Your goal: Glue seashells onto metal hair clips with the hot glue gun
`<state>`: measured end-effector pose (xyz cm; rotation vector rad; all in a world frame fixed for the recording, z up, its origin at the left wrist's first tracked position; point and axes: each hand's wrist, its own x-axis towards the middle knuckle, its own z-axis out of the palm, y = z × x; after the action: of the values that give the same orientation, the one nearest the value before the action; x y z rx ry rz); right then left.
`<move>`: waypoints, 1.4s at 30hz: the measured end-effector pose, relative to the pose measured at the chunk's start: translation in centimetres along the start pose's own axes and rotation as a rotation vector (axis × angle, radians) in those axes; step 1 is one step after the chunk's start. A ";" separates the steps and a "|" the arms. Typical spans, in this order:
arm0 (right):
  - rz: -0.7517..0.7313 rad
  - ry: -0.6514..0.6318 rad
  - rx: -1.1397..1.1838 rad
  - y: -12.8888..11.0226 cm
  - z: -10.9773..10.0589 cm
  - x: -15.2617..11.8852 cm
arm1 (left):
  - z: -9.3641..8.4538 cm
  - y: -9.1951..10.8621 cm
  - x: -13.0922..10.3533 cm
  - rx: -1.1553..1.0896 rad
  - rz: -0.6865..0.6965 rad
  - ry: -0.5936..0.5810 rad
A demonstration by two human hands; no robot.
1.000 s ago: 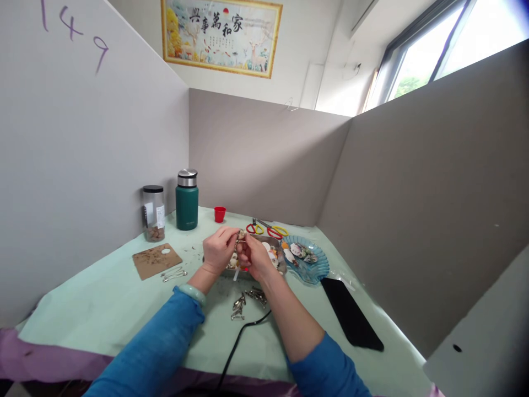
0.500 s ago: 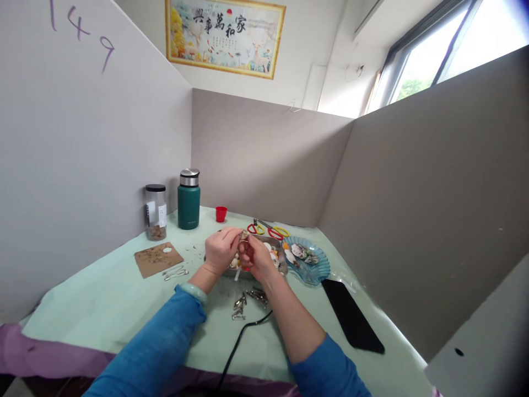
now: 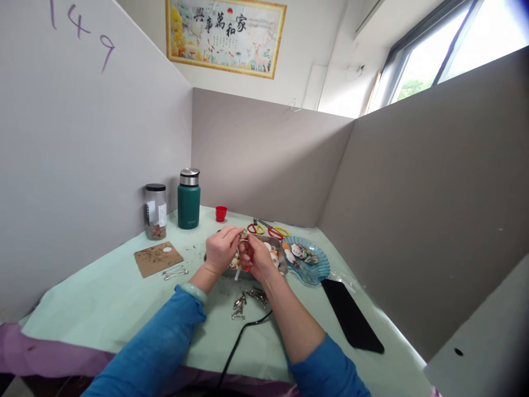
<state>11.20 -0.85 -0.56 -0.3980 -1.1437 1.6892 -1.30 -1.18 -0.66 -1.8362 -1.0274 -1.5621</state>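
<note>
My left hand (image 3: 222, 249) and my right hand (image 3: 258, 258) meet above a metal tray (image 3: 283, 267). Between their fingertips they pinch a small brownish piece (image 3: 244, 235), too small to make out fully. Both hands are closed on it. Beneath them the tray holds white, orange and red small pieces, partly hidden by the hands. Silver metal clips (image 3: 239, 304) lie on the table just in front of the tray, nearer to me. A blue scalloped plate (image 3: 320, 270) with several decorated pieces sits to the right of the tray.
Scissors (image 3: 273, 231) with red and yellow handles lie behind the tray, near a red cup (image 3: 221, 214). At the left stand a green flask (image 3: 188, 204), a jar (image 3: 156, 212) and a brown board (image 3: 157, 259) beside wire pins (image 3: 175, 272). A black slab (image 3: 352, 317) and a cable (image 3: 239, 339) lie nearer.
</note>
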 end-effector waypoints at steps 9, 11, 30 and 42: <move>-0.108 0.068 -0.086 -0.2 0.2 -0.1 | 0.3 -0.1 0.0 -0.141 -0.109 0.002; -0.146 0.083 -0.132 -0.2 0.2 -0.1 | 0.1 0.1 0.2 -0.184 -0.134 0.005; -0.467 0.153 -0.694 -1.2 -1.0 -0.6 | -0.6 0.7 0.7 -0.406 -0.132 -0.113; -0.522 0.122 -0.770 -1.7 -1.4 -0.7 | -0.4 0.6 0.6 -0.415 -0.133 -0.118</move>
<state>13.45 -0.73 0.04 -0.5976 -1.6139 0.7233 -0.98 -1.72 0.11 -2.1953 -0.9444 -1.8768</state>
